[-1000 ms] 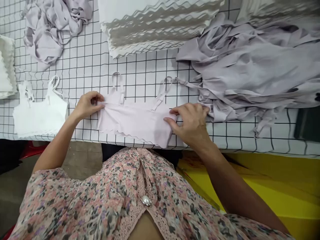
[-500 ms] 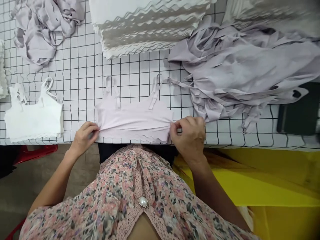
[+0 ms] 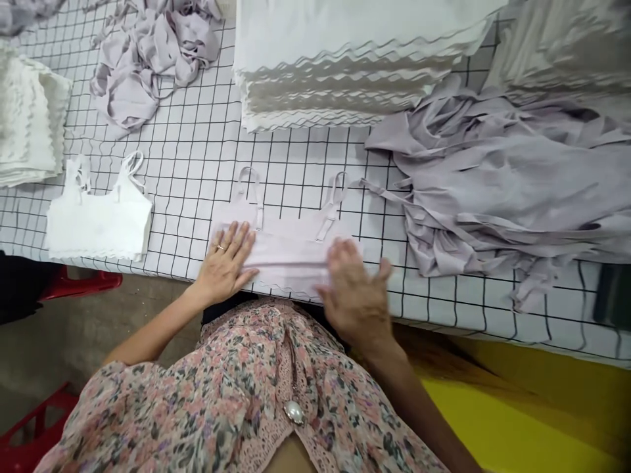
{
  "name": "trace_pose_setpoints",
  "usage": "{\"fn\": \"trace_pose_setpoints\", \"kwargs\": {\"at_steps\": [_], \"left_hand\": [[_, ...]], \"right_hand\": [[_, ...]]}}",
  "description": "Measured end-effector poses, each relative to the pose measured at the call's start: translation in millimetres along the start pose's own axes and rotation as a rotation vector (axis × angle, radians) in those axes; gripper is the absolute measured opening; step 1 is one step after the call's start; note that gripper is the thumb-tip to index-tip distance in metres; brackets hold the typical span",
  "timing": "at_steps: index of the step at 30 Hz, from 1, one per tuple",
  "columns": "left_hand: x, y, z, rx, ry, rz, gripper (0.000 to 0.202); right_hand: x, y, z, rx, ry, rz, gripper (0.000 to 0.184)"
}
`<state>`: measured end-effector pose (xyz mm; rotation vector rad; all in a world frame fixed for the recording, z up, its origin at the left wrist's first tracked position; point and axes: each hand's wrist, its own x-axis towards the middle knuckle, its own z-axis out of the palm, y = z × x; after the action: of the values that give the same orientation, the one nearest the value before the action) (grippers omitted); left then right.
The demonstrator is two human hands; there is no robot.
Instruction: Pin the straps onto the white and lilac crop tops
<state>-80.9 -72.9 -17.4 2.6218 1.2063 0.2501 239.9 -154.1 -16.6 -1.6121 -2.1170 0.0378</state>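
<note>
A pale lilac camisole bra top (image 3: 290, 253) lies flat at the table's front edge, its two thin straps pointing away from me. My left hand (image 3: 224, 263) rests flat on its left side, fingers stretched out, a ring on one finger. On the right side of the top, my right hand (image 3: 355, 289) lies with its fingers spread, somewhat blurred. A crease runs across the fabric between the hands. Both side edges of the top are partly hidden under the hands.
A white bra top (image 3: 101, 223) lies to the left, near a white stack (image 3: 29, 118). Crumpled lilac garments (image 3: 148, 59) lie farther back. A tall white scalloped-edge stack (image 3: 345, 85) stands behind, with a large lilac heap (image 3: 493, 177) at right and a dark object (image 3: 614, 295) beyond.
Both hands have let go of the top's side edges, where they were pinching, and now lie flat on it. The camera view has shifted, so the table appears tilted.
</note>
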Motion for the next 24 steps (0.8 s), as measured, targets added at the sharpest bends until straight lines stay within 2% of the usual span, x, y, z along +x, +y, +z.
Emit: {"fn": "trace_pose_setpoints", "kwargs": {"at_steps": [2,3,6,9,11,14,17,20,22,24], "left_hand": [[-2,-7,3.0,0.008,0.028,-0.107,0.102],[-3,-9,1.9,0.007,0.045,-0.158,0.102],[-4,-7,-6.6,-0.007,0.081,-0.229,0.09],[6,1,-13.8,-0.039,0.036,-0.188,0.067],[16,-4,-15.1,-0.064,0.021,-0.194,0.058],[28,-29,-14.0,-0.071,0.102,-0.319,0.06],[33,-46,-13.3,-0.083,0.191,-0.4,0.053],[34,-31,-12.8,-0.103,0.197,-0.329,0.054],[32,-10,-10.0,-0.12,0.089,-0.191,0.062],[30,5,-5.3,-0.132,-0.041,-0.073,0.071]], "right_hand": [[-10,-6,9,-0.02,-0.143,0.002,0.083],[-15,-5,11,-0.035,-0.168,0.037,0.085],[-23,2,5,-0.055,-0.15,0.141,0.083],[-21,1,-3,-0.006,-0.118,0.089,0.079],[-18,2,-3,0.012,-0.087,0.089,0.074],[-16,15,3,-0.036,-0.049,0.283,0.068],[-11,27,8,-0.072,-0.094,0.447,0.07],[-2,13,9,-0.051,-0.107,0.403,0.072],[3,-5,11,0.008,-0.157,0.285,0.074],[4,-18,15,0.076,-0.261,0.149,0.077]]}}
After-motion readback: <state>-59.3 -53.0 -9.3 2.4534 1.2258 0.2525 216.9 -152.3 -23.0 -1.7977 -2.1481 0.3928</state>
